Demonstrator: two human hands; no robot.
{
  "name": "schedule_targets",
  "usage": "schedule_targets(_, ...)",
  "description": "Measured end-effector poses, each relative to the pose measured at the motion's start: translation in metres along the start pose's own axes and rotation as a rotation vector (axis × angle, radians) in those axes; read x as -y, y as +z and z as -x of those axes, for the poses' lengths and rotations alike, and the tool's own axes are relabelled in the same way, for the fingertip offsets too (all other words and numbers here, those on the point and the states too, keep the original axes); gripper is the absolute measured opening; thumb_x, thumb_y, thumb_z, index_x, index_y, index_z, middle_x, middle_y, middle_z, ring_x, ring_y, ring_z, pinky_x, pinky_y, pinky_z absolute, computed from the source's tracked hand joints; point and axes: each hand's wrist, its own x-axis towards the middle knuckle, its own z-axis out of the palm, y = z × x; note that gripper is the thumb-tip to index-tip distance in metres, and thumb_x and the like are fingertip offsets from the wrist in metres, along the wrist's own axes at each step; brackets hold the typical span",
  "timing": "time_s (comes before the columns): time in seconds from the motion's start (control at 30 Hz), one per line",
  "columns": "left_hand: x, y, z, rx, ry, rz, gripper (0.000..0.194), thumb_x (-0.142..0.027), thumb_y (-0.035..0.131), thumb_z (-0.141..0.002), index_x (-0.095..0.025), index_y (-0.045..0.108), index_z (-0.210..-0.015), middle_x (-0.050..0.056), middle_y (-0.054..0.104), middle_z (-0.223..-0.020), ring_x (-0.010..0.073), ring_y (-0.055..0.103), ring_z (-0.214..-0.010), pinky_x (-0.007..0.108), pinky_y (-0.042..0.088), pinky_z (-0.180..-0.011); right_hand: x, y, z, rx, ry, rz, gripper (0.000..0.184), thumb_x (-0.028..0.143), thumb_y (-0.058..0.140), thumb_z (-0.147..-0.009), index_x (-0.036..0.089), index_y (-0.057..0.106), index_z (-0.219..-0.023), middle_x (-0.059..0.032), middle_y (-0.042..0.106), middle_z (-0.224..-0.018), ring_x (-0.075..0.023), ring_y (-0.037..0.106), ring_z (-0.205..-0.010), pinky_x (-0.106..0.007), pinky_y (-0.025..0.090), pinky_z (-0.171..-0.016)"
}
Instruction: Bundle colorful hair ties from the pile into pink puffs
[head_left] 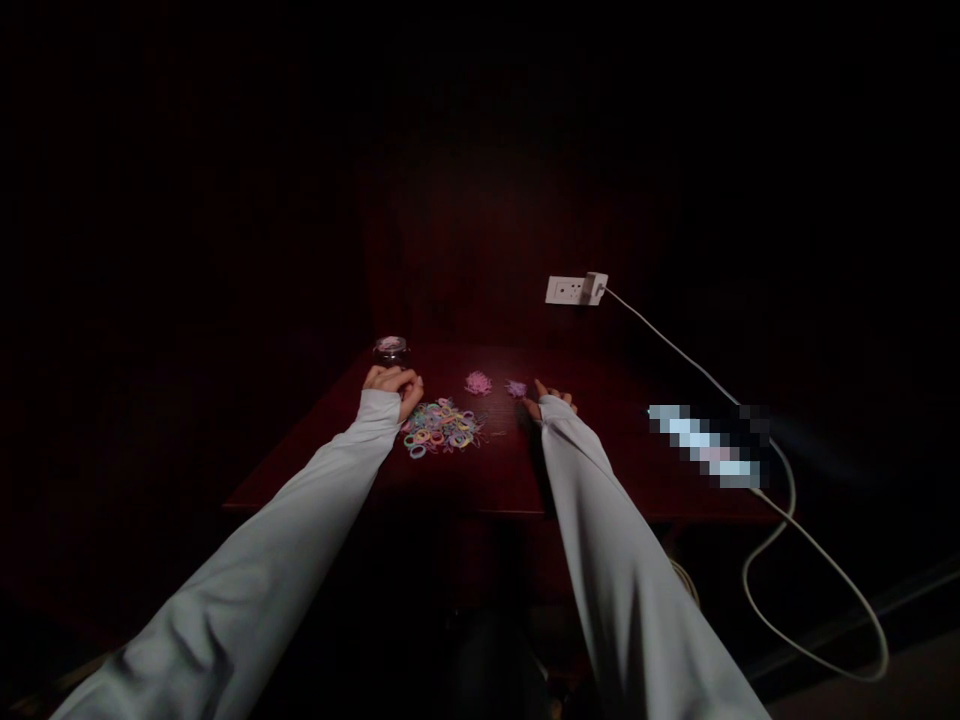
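A loose pile of small multicoloured elastic hair ties (pixel 446 428) lies on the dark red table. My left hand (pixel 394 388) rests at the pile's left edge, fingers curled in and thumb bent toward them; whatever may be between them is hidden. Just behind that hand stands a small clear jar (pixel 391 350) with something pink showing at its top. Farther back is a small heap of pink hair ties (pixel 478 383), and right of it a smaller purple heap (pixel 516 388). My right hand (pixel 553 398) is beside the purple heap, thumb and index finger apart, with nothing visible between them.
A pixelated bright device (pixel 705 448) lies on the table's right side. Its white cable (pixel 667 350) runs up to a charger in the wall socket (pixel 568 290) and loops down past the right edge. The table's front edge (pixel 465 513) shows between my sleeves; surroundings are dark.
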Motion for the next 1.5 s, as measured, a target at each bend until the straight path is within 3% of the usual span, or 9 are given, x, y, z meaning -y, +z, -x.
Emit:
schedule_targets(0.1,0.006,0.002,-0.001,0.014,0.011,-0.004,0.036,-0.029,0.06,-0.09,-0.022,0.049,-0.058,-0.001,0.054,-0.06,0.018,0.055,-0.066,0.037,0.044,-0.084,0.009,-0.014,-0.004,-0.005,-0.125,-0.127,0.049,0.039,0.063,-0.106,0.03,0.067,-0.154,-0.0119,0.068,-0.156,-0.031,0.06,-0.144,-0.041,0.051,-0.114)
schedule_targets(0.2,0.017,0.006,-0.002,0.043,0.026,0.002,0.037,-0.036,0.059,-0.093,-0.023,0.053,-0.058,0.0,0.057,-0.06,0.0185,0.056,-0.065,0.036,0.046,-0.083,0.025,-0.019,-0.006,0.09,-0.326,-0.386,0.037,0.031,0.072,-0.1,0.026,0.079,-0.136,-0.0068,0.083,-0.123,-0.0221,0.075,-0.113,-0.03,0.057,-0.097)
schedule_targets(0.27,0.022,0.008,-0.002,0.052,0.015,0.017,0.038,-0.041,0.058,-0.094,-0.023,0.056,-0.06,0.001,0.062,-0.061,0.0193,0.058,-0.065,0.035,0.047,-0.081,0.04,-0.02,-0.002,0.185,-0.433,-0.493,0.036,0.029,0.077,-0.096,0.023,0.081,-0.13,-0.0034,0.083,-0.108,-0.0169,0.076,-0.094,-0.026,0.057,-0.086)
schedule_targets(0.33,0.024,0.008,-0.001,0.047,-0.022,0.035,0.039,-0.044,0.056,-0.095,-0.024,0.059,-0.061,0.003,0.069,-0.065,0.0205,0.06,-0.066,0.035,0.048,-0.079,0.057,-0.023,0.007,0.258,-0.511,-0.457,0.038,0.028,0.084,-0.089,0.023,0.083,-0.127,-0.0023,0.083,-0.105,-0.0166,0.076,-0.09,-0.027,0.058,-0.086)
schedule_targets(0.5,0.019,0.003,0.004,-0.013,-0.052,0.128,0.052,-0.044,0.041,-0.105,-0.025,0.064,-0.062,0.003,0.07,-0.063,0.0218,0.063,-0.067,0.036,0.05,-0.082,0.09,-0.027,0.044,0.256,-0.631,-0.201,0.065,0.042,0.088,-0.087,0.03,0.072,-0.149,-0.0074,0.073,-0.148,-0.0292,0.07,-0.133,-0.034,0.054,-0.113)
schedule_targets(0.73,0.022,0.004,0.001,0.053,-0.076,0.221,0.067,-0.046,0.023,-0.111,-0.024,0.061,-0.061,0.003,0.058,-0.051,0.0182,0.057,-0.054,0.035,0.049,-0.074,0.117,-0.005,0.07,0.221,-0.662,-0.104,0.071,0.067,0.07,-0.097,0.038,0.059,-0.161,-0.0078,0.052,-0.171,-0.0351,0.058,-0.148,-0.042,0.048,-0.12)
schedule_targets(0.9,0.014,0.005,-0.002,0.001,-0.091,0.212,0.069,-0.046,0.019,-0.112,-0.025,0.056,-0.058,0.004,0.057,-0.049,0.0195,0.056,-0.053,0.037,0.048,-0.073,0.12,0.005,0.068,0.217,-0.678,-0.066,0.055,0.053,0.076,-0.096,0.036,0.071,-0.147,-0.0071,0.069,-0.152,-0.0336,0.063,-0.139,-0.039,0.054,-0.109)
schedule_targets(1.13,0.011,0.003,0.0,0.019,-0.081,0.216,0.065,-0.044,0.023,-0.11,-0.024,0.06,-0.061,0.003,0.058,-0.051,0.0196,0.058,-0.054,0.036,0.048,-0.07,0.112,0.01,0.048,0.162,-0.745,-0.115,0.043,0.024,0.065,-0.1,0.02,0.074,-0.142,-0.0141,0.074,-0.138,-0.0283,0.069,-0.128,-0.032,0.054,-0.105)
schedule_targets(1.5,0.029,0.008,-0.001,0.059,-0.084,0.208,0.059,-0.044,0.034,-0.11,-0.024,0.066,-0.064,0.002,0.06,-0.054,0.0198,0.063,-0.058,0.035,0.05,-0.074,0.089,0.011,0.02,0.066,-0.722,-0.42,0.031,0.023,0.069,-0.094,0.018,0.081,-0.122,-0.0062,0.081,-0.11,-0.0191,0.071,-0.095,-0.025,0.052,-0.085)
